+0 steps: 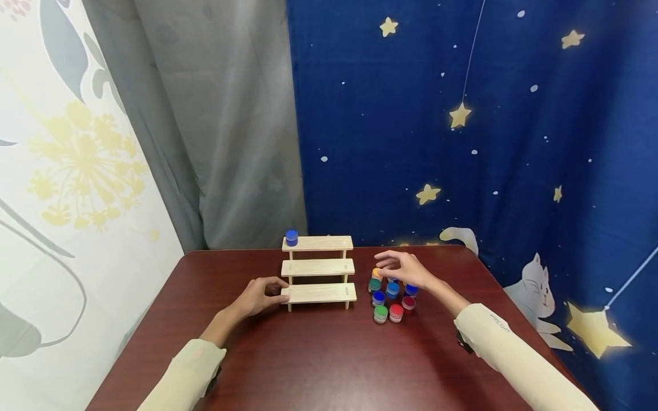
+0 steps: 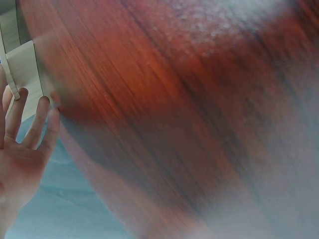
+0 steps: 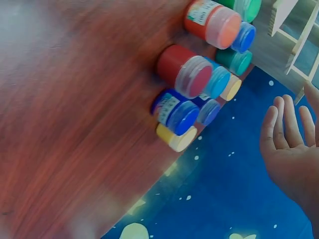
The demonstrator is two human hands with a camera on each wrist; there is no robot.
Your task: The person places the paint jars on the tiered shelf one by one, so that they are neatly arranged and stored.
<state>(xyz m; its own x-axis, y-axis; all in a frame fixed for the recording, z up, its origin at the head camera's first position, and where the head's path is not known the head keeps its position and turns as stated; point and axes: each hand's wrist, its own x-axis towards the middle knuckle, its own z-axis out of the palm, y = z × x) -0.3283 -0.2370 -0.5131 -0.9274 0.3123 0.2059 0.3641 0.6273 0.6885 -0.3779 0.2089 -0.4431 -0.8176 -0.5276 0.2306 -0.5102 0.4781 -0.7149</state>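
A three-step wooden stand (image 1: 317,293) stands near the back of the table, with a blue paint jar (image 1: 291,238) at the left end of its top step. My left hand (image 1: 259,295) grips the left end of the lowest step, thumb at the front edge and fingers toward the back. Its spread fingers overlap the pale wood (image 2: 27,64) in the left wrist view. My right hand (image 1: 408,268) hovers over the back of a cluster of paint jars, thumb close to an orange-yellow jar (image 1: 377,274). In the right wrist view that hand (image 3: 294,144) has loosely extended fingers and holds nothing.
The cluster to the right of the stand includes a green jar (image 1: 380,314), a red jar (image 1: 396,313), a dark red jar (image 1: 408,303) and several blue ones. Behind the dark red-brown table (image 1: 319,365) hang a grey curtain (image 1: 241,125) and a blue starry one (image 1: 380,142).
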